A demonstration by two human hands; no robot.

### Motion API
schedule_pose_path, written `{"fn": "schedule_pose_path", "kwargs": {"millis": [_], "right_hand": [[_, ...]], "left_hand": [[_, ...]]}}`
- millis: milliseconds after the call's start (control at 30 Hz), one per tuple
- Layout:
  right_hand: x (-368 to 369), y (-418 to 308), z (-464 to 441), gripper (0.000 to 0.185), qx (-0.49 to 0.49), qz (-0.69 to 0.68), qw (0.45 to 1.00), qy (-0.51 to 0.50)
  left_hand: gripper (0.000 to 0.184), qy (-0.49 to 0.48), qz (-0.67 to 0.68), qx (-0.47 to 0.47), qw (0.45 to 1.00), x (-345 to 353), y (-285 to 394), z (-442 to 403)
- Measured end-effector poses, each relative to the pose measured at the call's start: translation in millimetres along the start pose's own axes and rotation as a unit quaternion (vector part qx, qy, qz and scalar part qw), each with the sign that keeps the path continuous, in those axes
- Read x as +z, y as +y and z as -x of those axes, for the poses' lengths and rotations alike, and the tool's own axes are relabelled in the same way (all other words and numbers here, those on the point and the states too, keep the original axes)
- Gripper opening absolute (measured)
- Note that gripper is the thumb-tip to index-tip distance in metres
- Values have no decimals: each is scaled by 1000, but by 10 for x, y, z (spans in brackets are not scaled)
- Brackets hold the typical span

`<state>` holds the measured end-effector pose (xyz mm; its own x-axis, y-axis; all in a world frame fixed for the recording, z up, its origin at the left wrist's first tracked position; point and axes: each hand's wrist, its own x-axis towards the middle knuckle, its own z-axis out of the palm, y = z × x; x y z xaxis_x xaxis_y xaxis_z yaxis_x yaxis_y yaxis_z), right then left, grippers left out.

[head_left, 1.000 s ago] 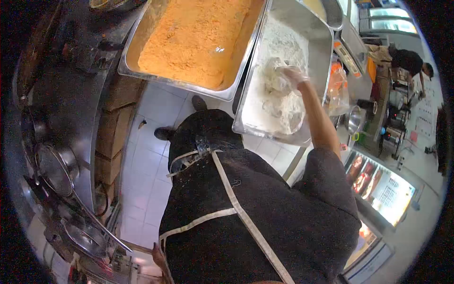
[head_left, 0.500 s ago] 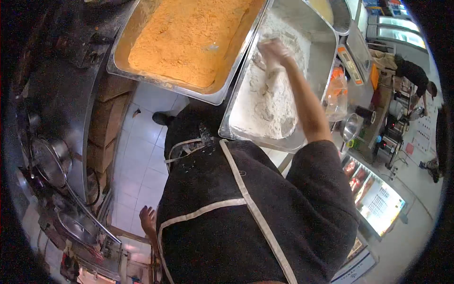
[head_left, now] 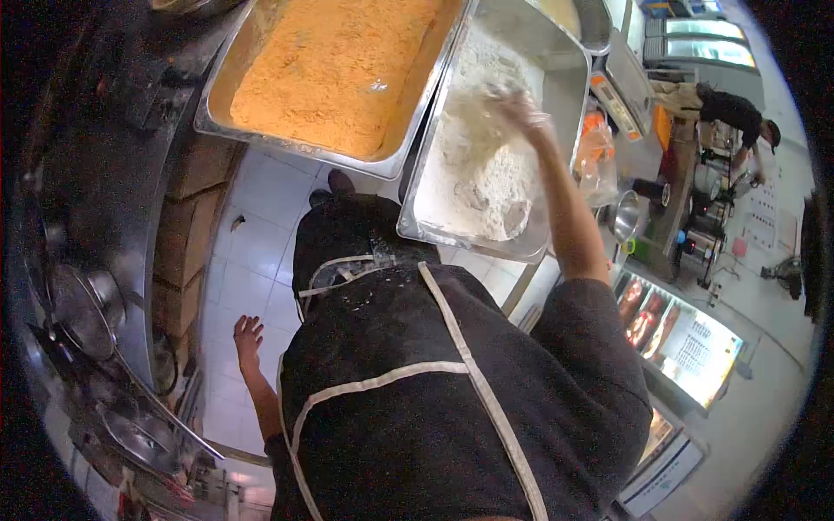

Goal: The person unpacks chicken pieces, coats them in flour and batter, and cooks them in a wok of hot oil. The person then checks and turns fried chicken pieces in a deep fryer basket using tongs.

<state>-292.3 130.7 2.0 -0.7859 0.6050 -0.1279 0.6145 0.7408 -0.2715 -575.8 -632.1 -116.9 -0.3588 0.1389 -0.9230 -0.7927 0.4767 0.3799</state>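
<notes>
My right hand [head_left: 519,113], dusted white and smeared by motion, is over the white flour [head_left: 460,187] in a deep metal tray [head_left: 573,74]. A pale haze of flour hangs around its fingers, and whether it grips anything is hidden by the blur. Lumpy, flour-covered shapes lie in the near part of this tray. To its left, a second metal tray [head_left: 300,154] holds orange powder [head_left: 347,78]. Away from both trays, my left hand [head_left: 248,337] hangs low at my left side over the tiled floor, open with its fingers apart and holding nothing.
Cardboard boxes [head_left: 178,260] sit under the dark counter at left, near a large strainer [head_left: 82,313]. At right are an orange-topped plastic bag [head_left: 596,161], a metal bowl [head_left: 625,215] and a lit menu board [head_left: 682,339]. A person in dark clothes [head_left: 734,117] works farther off.
My right hand has shifted slightly within the flour tray, and more flour haze surrounds it. My left hand has risen and come further into view. The view has moved a little.
</notes>
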Motion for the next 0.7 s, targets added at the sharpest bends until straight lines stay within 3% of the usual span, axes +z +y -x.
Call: {"fn": "schedule_pose_path", "kwargs": {"millis": [33,67,100,133,200,267,300,333,367,400,433,467,500,567,600,633,667,700], "right_hand": [[-103,194,60,35,-4,-5,999,-53],[-565,-93,202,46,187,-256,913,-256],[-641,-239,258,46,182,-253,916,-253],[-673,-393,262,48,-14,-49,931,-361],[-523,-807,477,46,-142,164,952,-215],[91,-392,592,42,39,-129,977,-166],[398,-180,651,41,110,-270,950,-108],[345,-279,680,38,121,-162,974,-105],[284,-338,606,27,28,179,941,-286],[242,-370,534,18,-165,449,787,-391],[241,-260,563,16,-151,385,830,-374],[194,-132,612,15,-101,248,909,-319],[193,41,621,13,-81,128,951,-269],[301,447,646,9,-79,-47,985,-148],[201,347,645,11,92,-204,973,-53],[111,257,656,14,260,-351,898,44],[12,123,644,24,291,-420,851,123],[-92,-59,602,24,293,-423,848,129]], "left_hand": [[51,0,7,0,1000,75,18,32],[51,4,-5,2,1000,188,77,99],[52,7,-15,6,1000,274,123,126],[54,-32,-24,68,997,256,-14,154],[54,-54,-3,79,995,265,-108,144],[55,-77,14,88,993,271,-227,123],[53,-85,8,92,992,256,-289,108],[52,-92,3,97,991,240,-323,80],[51,-97,0,103,990,220,-346,39],[51,-101,-2,108,989,225,-339,21],[50,-77,-6,113,991,270,-335,40],[49,-51,-7,119,992,320,-327,55],[49,-22,-6,126,992,357,-294,60],[48,-39,16,154,987,347,-278,-15],[48,-58,30,175,982,337,-286,-53],[48,-56,31,179,982,321,-326,-119],[46,-63,31,147,987,316,-408,-255],[44,-70,28,113,991,298,-535,-460]]}}
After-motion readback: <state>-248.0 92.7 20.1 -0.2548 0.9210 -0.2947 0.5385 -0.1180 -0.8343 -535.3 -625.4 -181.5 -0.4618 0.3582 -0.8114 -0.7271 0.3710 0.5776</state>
